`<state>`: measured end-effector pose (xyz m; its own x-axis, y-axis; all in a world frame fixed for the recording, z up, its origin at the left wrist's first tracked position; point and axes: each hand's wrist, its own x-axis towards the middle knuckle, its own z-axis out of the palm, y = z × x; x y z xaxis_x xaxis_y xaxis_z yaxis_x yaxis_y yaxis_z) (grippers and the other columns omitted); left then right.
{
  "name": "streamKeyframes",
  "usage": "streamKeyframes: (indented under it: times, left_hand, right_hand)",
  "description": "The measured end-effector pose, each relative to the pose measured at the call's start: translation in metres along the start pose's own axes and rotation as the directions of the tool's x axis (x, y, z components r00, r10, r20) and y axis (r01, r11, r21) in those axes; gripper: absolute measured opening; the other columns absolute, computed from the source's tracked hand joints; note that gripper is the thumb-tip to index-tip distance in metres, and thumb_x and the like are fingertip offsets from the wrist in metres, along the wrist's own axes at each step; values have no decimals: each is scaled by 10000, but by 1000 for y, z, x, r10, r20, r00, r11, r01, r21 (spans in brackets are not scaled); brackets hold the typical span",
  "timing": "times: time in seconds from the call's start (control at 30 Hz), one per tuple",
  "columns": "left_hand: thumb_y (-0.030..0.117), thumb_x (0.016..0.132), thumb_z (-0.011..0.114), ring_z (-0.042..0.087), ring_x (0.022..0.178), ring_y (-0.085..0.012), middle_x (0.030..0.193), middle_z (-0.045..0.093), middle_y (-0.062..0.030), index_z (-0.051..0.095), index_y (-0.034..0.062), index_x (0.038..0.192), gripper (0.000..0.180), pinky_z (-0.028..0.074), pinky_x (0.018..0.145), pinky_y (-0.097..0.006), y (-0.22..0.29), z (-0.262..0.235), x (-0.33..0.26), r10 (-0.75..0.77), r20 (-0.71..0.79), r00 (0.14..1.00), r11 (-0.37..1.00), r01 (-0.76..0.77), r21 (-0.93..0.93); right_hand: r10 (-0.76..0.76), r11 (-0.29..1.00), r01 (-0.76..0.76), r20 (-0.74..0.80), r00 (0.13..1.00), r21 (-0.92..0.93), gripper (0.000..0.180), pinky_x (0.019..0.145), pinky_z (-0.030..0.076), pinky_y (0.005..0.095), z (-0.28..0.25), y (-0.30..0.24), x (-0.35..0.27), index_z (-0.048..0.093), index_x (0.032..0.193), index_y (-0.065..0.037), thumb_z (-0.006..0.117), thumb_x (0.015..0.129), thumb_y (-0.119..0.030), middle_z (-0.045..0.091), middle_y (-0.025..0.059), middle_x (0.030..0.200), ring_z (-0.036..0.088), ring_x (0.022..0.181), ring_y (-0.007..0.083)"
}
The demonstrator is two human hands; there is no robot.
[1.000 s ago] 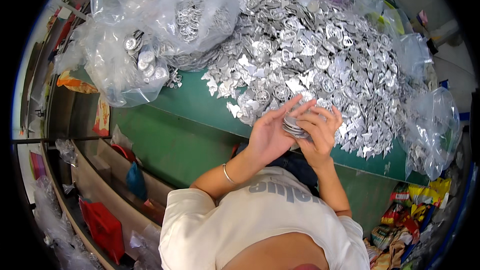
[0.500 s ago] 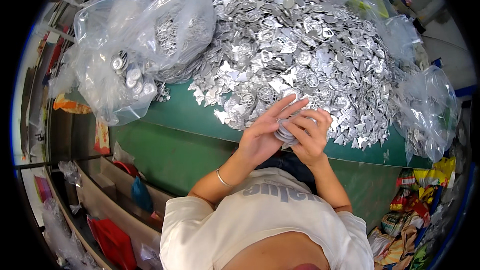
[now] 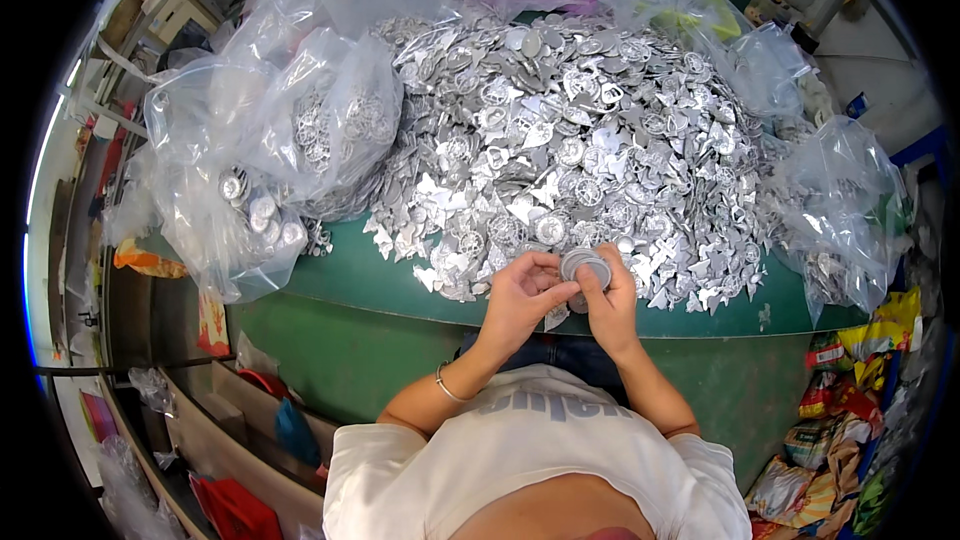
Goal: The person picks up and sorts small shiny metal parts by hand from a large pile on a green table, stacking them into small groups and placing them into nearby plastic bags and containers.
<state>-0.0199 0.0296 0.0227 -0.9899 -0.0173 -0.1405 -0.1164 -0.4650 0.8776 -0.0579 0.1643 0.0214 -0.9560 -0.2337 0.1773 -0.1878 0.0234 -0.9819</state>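
Note:
A big heap of small silver metal pieces, round and pointed, covers the green table. Both my hands meet at the heap's near edge. My left hand and my right hand together hold a small stack of round silver discs between the fingertips, just above the table's front rim. A thin bracelet sits on my left wrist.
Clear plastic bags holding more silver pieces lie at the left of the table, and another bag at the right. Shelves and red items stand lower left. Colourful packets lie at lower right.
My hands stay together on the disc stack at the heap's edge. The view has shifted slightly, with the hands now a little lower and closer to my body.

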Motion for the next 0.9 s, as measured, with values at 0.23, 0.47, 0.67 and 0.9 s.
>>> streamKeyframes:
  times: [0.23, 0.47, 0.67, 0.9]
  left_hand:
    - [-16, 815, 608, 630, 828, -155, 950, 624, -111, 527, -47, 1044, 245, 534, 760, -256, 7, 10, 18, -155, 22, 988, 985, 157, -79]
    - [38, 807, 638, 629, 754, -136, 856, 634, -91, 572, -65, 1005, 233, 535, 683, -227, 47, 43, 88, -165, 143, 976, 976, 140, 169]
    - [39, 798, 646, 653, 809, -208, 905, 624, -158, 551, -118, 978, 257, 554, 694, -210, 80, 160, 249, -133, 245, 960, 904, 16, 428]
    - [67, 853, 545, 632, 873, -334, 1047, 544, -251, 401, -156, 1159, 405, 589, 681, -314, 64, 223, 310, -81, 179, 981, 935, 12, 355]
  right_hand:
    - [-129, 978, 134, 41, 991, -158, 207, 721, 406, 329, -16, -1, 4, 508, 979, 22, 480, 892, -164, 487, 132, 888, 507, 786, 255]
    - [-91, 995, 88, -68, 993, -46, 177, 685, 406, 243, -72, 10, -3, 560, 974, 29, 494, 889, -112, 551, 85, 846, 524, 771, 140]
    - [-66, 986, 15, -303, 951, -168, 61, 640, 423, 247, -101, 17, -14, 603, 844, 25, 571, 827, -23, 580, 79, 746, 545, 675, 150]
    - [-90, 980, 18, -363, 928, -197, 49, 640, 416, 215, -123, 21, -26, 594, 845, 36, 566, 825, 1, 594, 54, 789, 533, 709, 97]
